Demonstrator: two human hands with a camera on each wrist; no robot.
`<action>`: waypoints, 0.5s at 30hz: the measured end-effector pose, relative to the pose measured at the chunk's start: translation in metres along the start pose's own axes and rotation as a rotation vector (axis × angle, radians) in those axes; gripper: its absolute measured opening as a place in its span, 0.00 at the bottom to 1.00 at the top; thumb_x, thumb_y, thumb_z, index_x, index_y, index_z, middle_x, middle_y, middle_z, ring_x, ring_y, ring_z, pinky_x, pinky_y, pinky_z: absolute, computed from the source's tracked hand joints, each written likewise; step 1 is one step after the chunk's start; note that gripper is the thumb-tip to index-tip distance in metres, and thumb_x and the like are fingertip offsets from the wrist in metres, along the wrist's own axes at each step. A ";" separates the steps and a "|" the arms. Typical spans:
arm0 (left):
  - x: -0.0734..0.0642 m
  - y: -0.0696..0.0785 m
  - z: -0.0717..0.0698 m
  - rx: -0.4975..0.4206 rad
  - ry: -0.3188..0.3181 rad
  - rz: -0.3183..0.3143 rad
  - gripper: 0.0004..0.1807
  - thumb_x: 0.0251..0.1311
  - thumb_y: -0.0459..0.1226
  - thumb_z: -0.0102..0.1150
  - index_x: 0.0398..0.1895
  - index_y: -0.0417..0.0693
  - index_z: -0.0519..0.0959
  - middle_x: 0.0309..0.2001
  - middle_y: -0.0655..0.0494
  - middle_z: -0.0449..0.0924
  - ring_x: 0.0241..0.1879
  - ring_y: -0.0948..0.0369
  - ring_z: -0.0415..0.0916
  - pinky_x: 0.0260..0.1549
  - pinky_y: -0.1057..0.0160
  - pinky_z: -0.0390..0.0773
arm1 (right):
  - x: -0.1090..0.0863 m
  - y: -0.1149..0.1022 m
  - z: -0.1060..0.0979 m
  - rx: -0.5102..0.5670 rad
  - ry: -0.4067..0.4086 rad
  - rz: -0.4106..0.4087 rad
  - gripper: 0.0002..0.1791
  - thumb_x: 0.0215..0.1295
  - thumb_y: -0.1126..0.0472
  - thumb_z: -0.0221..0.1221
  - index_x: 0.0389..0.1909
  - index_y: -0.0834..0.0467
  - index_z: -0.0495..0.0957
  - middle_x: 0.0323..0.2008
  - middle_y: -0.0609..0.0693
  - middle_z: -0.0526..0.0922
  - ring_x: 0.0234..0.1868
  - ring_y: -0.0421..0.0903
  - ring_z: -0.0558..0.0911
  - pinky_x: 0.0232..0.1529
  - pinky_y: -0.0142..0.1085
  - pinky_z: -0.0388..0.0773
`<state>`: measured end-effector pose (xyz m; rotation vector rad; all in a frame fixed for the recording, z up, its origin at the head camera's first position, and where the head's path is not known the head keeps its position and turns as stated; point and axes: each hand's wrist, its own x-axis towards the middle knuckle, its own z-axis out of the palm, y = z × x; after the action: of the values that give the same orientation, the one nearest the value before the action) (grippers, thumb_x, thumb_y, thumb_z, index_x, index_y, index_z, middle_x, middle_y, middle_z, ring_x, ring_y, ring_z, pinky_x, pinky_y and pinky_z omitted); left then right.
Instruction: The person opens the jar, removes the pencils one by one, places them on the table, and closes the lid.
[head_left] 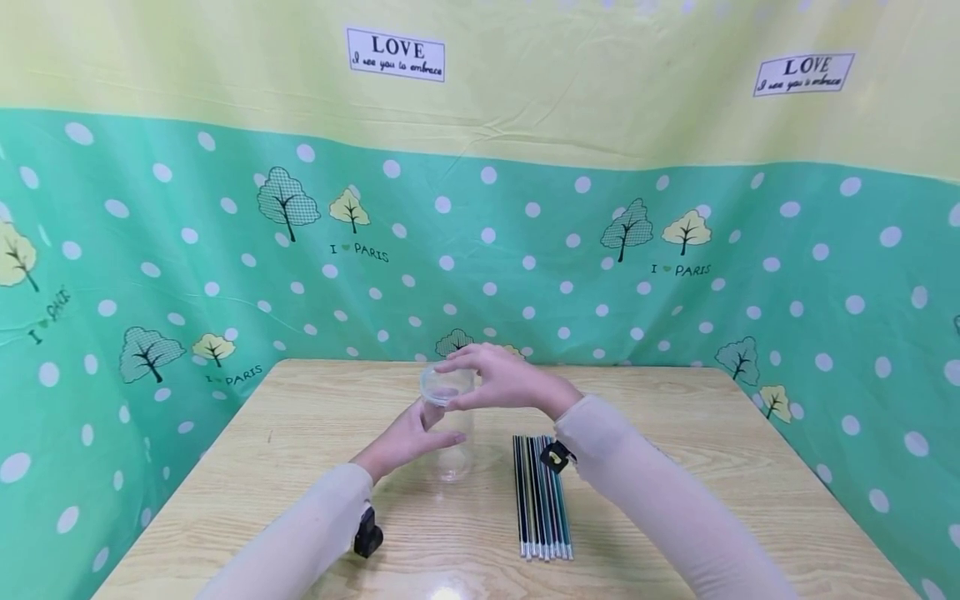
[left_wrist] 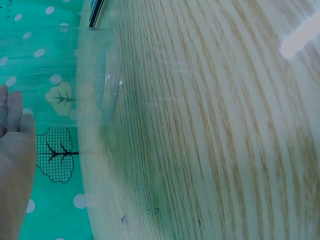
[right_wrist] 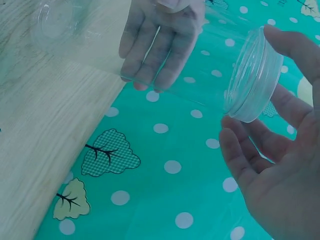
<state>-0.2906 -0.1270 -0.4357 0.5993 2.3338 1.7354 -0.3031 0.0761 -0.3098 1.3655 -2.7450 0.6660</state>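
A tall clear plastic jar (head_left: 452, 460) stands at the middle of the table, its body see-through. My left hand (head_left: 405, 439) holds it around the body, with the thumb on the near side and the fingers behind the clear wall. At its top is a clear ridged screw lid (right_wrist: 255, 75). My right hand (head_left: 501, 383) grips this lid from the right, thumb and fingers spread around its edge. In the left wrist view the jar's base (left_wrist: 111, 80) shows close to the tabletop, and only part of the left hand (left_wrist: 15, 150) appears.
Right of the jar, a row of dark, slim pencils (head_left: 542, 500) with silvery near ends lies side by side on the wood-grain table (head_left: 315, 433). The right forearm passes over their far end. A green and yellow patterned cloth (head_left: 525, 217) hangs behind the table.
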 end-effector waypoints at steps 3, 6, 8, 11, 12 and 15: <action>0.000 0.001 0.000 0.005 -0.003 0.003 0.45 0.46 0.51 0.68 0.66 0.73 0.51 0.66 0.69 0.53 0.66 0.59 0.49 0.62 0.46 0.51 | 0.001 -0.003 0.001 -0.021 0.015 0.008 0.29 0.51 0.42 0.63 0.56 0.45 0.74 0.55 0.43 0.72 0.55 0.44 0.68 0.51 0.44 0.70; -0.001 0.001 0.000 0.011 -0.011 0.011 0.45 0.47 0.50 0.67 0.66 0.72 0.51 0.67 0.69 0.52 0.66 0.58 0.48 0.61 0.45 0.50 | 0.002 -0.007 0.002 -0.043 0.036 0.039 0.29 0.49 0.41 0.64 0.54 0.45 0.75 0.52 0.43 0.73 0.52 0.42 0.69 0.48 0.41 0.71; -0.001 0.001 0.000 0.013 -0.012 0.007 0.45 0.47 0.50 0.67 0.66 0.72 0.51 0.67 0.70 0.52 0.67 0.58 0.48 0.61 0.45 0.50 | 0.002 -0.010 0.003 -0.053 0.052 0.076 0.29 0.48 0.39 0.64 0.52 0.45 0.75 0.50 0.45 0.74 0.49 0.41 0.70 0.44 0.39 0.72; -0.001 0.001 0.000 0.002 -0.007 -0.002 0.47 0.46 0.50 0.68 0.67 0.71 0.50 0.67 0.70 0.52 0.67 0.58 0.48 0.61 0.44 0.50 | 0.003 -0.015 0.006 -0.067 0.080 0.139 0.30 0.45 0.37 0.64 0.50 0.44 0.74 0.46 0.47 0.73 0.42 0.42 0.71 0.37 0.36 0.73; 0.000 0.000 0.000 -0.006 -0.006 0.003 0.47 0.46 0.50 0.68 0.68 0.70 0.50 0.67 0.70 0.52 0.67 0.57 0.47 0.61 0.43 0.50 | 0.003 -0.016 0.007 -0.069 0.090 0.157 0.31 0.44 0.36 0.64 0.49 0.45 0.74 0.44 0.48 0.72 0.40 0.42 0.71 0.35 0.35 0.73; 0.000 -0.001 0.001 -0.021 -0.007 0.009 0.48 0.46 0.48 0.68 0.68 0.70 0.49 0.67 0.71 0.51 0.67 0.58 0.47 0.61 0.44 0.49 | 0.004 -0.018 0.012 -0.070 0.125 0.200 0.33 0.43 0.34 0.64 0.48 0.48 0.71 0.39 0.48 0.69 0.35 0.44 0.71 0.30 0.34 0.73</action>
<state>-0.2907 -0.1266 -0.4364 0.6116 2.3087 1.7571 -0.2897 0.0585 -0.3134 1.0095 -2.7977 0.6316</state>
